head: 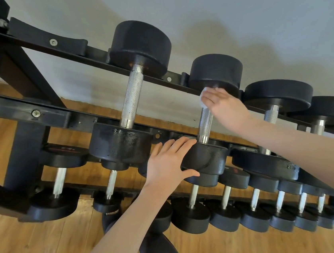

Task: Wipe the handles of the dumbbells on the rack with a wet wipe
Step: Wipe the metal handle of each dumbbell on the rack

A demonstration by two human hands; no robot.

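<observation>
L hand (167,163) steadies dumbbell (209,159); R hand (225,107) wipes handle (205,122).

Two bare forearms enter from the lower edge and the right edge, neither showing a sleeve, cuff, watch, bracelet or glove anywhere along the visible length. Left hand (167,163): no rings seen on the fingers, nails short and unpainted as far as the frame resolves. Right hand (225,107): likewise bare, no jewellery seen on the back of the hand or wrist. Below the left forearm, at bottom centre, a leg in dark, close-fitting fabric (155,250), black or very dark grey, smooth with a slight sheen; no seams, logos or markings legible.
</observation>
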